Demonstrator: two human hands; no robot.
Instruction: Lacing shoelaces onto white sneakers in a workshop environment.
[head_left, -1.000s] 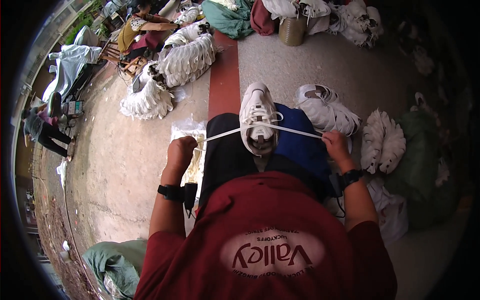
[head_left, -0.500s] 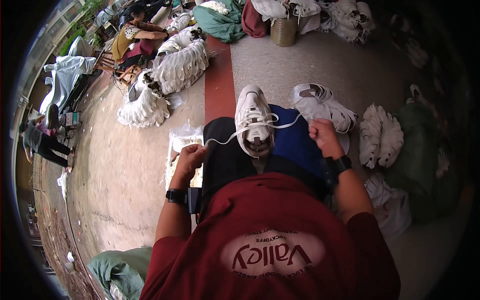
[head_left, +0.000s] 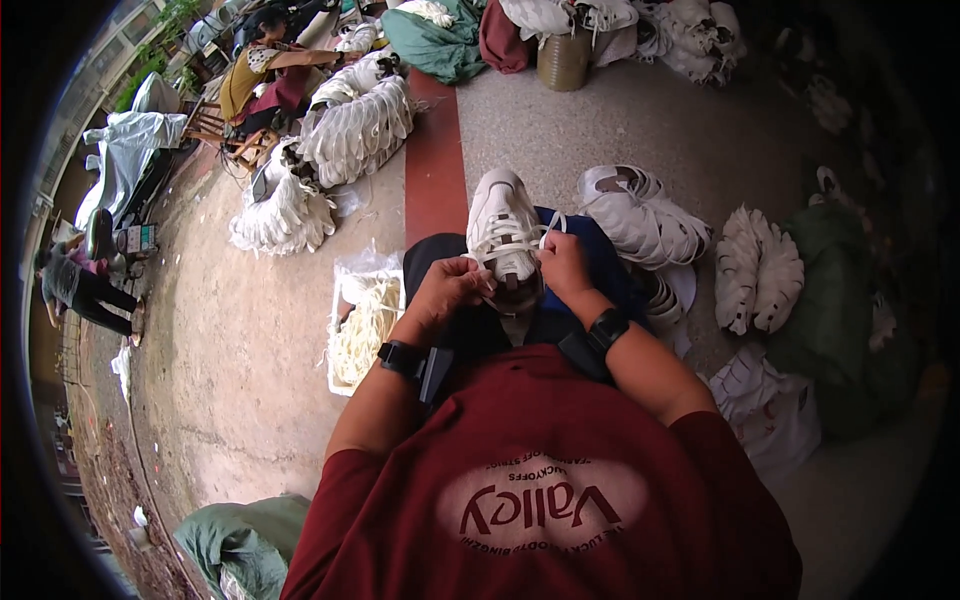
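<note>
A white sneaker (head_left: 500, 205) rests between my knees, its toe pointing away from me. White shoelace (head_left: 503, 243) crosses its front in several rows. At the shoe's left edge, my left hand (head_left: 452, 288) is closed in a pinch on the lace. Just right of the opening, my right hand (head_left: 566, 268) pinches the lace too, with a loop standing up beside its fingers. The lace ends are too small to follow. Both hands are close to the shoe's dark opening.
Left of my leg stands a white basket (head_left: 343, 385) full of loose laces (head_left: 368, 335). White shoe uppers lie in bundles at my right (head_left: 650, 220) and farther right (head_left: 760, 270), beside a green sack (head_left: 835, 290). Far left, a person (head_left: 262, 85) sits by more bundles (head_left: 358, 130).
Both hands have come inward from wide apart to the shoe's sides. The lace, stretched out across my lap before, is now gathered at the shoe. The seated person has extended an arm.
</note>
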